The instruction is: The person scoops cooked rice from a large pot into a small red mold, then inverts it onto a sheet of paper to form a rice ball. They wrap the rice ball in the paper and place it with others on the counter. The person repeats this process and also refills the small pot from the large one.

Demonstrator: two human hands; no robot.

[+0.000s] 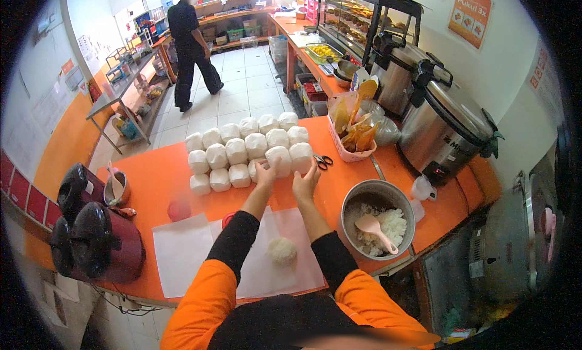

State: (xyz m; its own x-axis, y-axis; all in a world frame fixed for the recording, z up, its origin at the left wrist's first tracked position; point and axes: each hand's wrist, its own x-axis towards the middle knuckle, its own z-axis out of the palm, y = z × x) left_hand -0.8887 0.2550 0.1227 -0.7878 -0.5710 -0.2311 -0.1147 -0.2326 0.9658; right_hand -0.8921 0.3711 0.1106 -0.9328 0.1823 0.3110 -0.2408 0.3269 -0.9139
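Observation:
Rows of white paper-wrapped bundles (236,151) stand stacked at the far side of the orange table (141,172). My left hand (265,173) touches bundles at the near right of the stack. My right hand (306,179) has its fingers at the lower right of the corner bundle (301,156); whether either hand bears any weight is unclear. Sheets of white paper (182,254) lie nearer me, with a round mound of rice (282,251) on the right one. A metal pot (344,213) at the right holds rice (392,226) and a pink rice paddle (375,231).
Black-handled scissors (323,162) lie beside the stack. A pink basket (352,155) of filled plastic bags and large steel rice cookers (448,127) stand at the right. Dark red cookers (109,245) and a small pot (117,188) stand left. A person in black (188,45) walks beyond the table.

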